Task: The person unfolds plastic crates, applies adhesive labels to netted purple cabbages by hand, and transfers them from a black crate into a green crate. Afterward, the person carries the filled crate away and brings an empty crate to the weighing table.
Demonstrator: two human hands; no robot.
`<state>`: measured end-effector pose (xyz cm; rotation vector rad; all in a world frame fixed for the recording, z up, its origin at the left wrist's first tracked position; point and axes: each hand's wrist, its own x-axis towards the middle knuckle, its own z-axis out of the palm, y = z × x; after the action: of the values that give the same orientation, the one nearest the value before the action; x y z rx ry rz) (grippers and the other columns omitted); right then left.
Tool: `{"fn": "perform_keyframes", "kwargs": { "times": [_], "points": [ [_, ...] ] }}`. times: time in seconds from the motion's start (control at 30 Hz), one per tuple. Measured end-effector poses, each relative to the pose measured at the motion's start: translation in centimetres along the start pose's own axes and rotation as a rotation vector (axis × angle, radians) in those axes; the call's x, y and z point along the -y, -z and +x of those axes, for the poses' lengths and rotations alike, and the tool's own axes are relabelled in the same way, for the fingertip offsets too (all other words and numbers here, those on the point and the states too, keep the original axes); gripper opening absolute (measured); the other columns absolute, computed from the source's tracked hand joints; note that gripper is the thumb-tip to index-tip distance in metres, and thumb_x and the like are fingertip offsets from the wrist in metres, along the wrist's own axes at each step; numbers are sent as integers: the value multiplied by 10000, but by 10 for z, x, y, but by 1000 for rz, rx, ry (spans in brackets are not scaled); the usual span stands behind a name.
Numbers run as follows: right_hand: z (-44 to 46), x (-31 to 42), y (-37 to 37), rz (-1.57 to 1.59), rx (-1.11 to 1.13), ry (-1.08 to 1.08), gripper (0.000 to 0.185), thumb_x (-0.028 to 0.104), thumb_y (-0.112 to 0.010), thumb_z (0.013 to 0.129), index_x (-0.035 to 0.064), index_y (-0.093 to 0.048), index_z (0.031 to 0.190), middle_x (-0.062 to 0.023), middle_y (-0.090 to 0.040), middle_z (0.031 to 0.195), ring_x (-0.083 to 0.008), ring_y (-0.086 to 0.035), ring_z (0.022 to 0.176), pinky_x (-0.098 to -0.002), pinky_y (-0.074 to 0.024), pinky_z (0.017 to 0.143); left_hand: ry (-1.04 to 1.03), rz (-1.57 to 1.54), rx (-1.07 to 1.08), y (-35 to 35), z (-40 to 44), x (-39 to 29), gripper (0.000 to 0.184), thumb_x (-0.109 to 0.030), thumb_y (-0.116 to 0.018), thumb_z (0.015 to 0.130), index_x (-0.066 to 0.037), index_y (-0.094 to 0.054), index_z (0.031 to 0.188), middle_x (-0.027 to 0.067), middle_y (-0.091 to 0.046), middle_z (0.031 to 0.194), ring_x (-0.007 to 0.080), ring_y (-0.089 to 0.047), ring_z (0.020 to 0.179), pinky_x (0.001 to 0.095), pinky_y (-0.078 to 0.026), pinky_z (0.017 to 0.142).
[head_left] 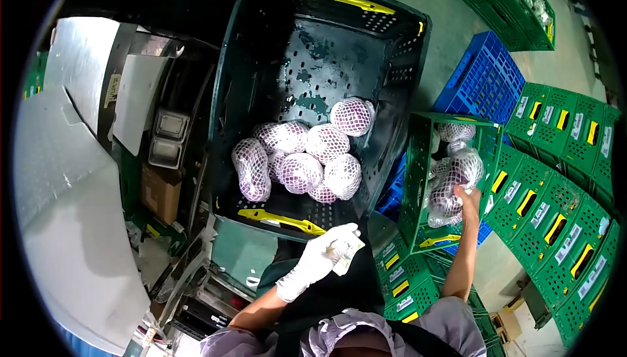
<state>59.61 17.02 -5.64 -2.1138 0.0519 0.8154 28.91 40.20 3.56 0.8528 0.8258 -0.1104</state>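
My left hand (320,259), in a white glove, is closed around a small white slip (348,252) with faint printing, near the front rim of a large dark crate (333,50). My bare right hand (467,199) reaches into a green crate (406,220) at the right. Its fingers are closed on a plastic-wrapped bundle of purple produce in white foam nets (454,184); the fingertips are partly hidden. Several more purple pieces in white foam nets (301,173) lie loose together in the near half of the dark crate.
Stacked green crates (555,181) with yellow handles and white labels line the right side. A blue pallet (483,76) stands behind the green crate, and another green crate (503,8) holds wrapped goods. To the left are white panels (78,226), clear trays (168,138) and a cardboard box (160,194).
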Motion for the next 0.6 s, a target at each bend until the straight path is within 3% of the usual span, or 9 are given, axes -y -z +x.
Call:
{"fn": "perform_keyframes", "kwargs": {
  "times": [0.1,0.17,0.23,0.3,0.33,0.37,0.47,0.5,0.6],
  "points": [
    [39,-99,42,-315,-211,-122,584,309,-723,600,-78,-538,997,-136,-605,891,-217,-569,803,-308,-429,726,112,-75,-93,-12,12,10,335,113,-418,772,13,-534,1069,85,-582,1034,130,-546,936,235,-409,842],
    [60,-176,68,-599,-348,-169,669,393,-703,603,-82,-515,1036,-211,-599,916,-319,-578,845,-349,-439,758,34,47,-175,-17,17,8,154,11,-480,832,27,-591,938,77,-620,928,119,-574,837,224,-442,776],
    [67,-175,62,-841,-419,-365,735,383,-693,556,-52,-484,1110,-238,-579,976,-357,-572,880,-378,-444,783,21,73,-264,-23,21,2,136,7,-517,813,29,-598,920,82,-625,899,115,-579,816,229,-452,763],
    [71,-164,44,-865,-372,-52,698,340,-683,609,-25,-461,1161,-224,-587,956,-315,-586,868,-363,-459,751,-42,201,-372,-27,25,-5,117,-17,-577,771,21,-607,878,73,-633,831,104,-583,743,232,-471,692],
    [59,-118,17,-324,-134,68,540,236,-633,725,-33,-462,1161,-172,-605,943,-223,-592,819,-300,-460,718,-54,222,-403,-26,27,-4,109,-25,-593,756,17,-606,855,70,-631,808,99,-579,725,230,-470,674],
    [24,-31,-16,-201,37,52,392,138,-562,806,-32,-477,1148,-115,-611,921,-151,-571,791,-247,-443,718,-67,242,-434,-25,30,-2,103,-34,-608,741,14,-605,832,66,-630,786,94,-575,708,228,-469,655],
    [-47,77,-76,242,675,186,292,186,-579,807,10,-558,1039,-59,-627,899,-77,-558,762,-214,-449,667,-107,194,-491,-26,38,-3,62,-10,-622,702,-10,-564,723,32,-582,675,54,-522,600,197,-436,543],
    [-63,95,-89,39,861,302,303,128,-619,771,7,-554,1041,-76,-628,914,-95,-579,800,-226,-466,682,-110,149,-497,-26,40,-4,71,7,-606,705,-15,-539,693,25,-564,647,50,-515,569,188,-426,506],
    [-86,117,-128,78,1071,267,256,17,-627,745,-18,-566,991,-86,-621,816,-119,-593,686,-229,-479,594,-145,229,-472,-12,36,-5,90,13,-617,686,-22,-534,688,17,-559,641,46,-504,554,178,-407,483]
  ]
}}
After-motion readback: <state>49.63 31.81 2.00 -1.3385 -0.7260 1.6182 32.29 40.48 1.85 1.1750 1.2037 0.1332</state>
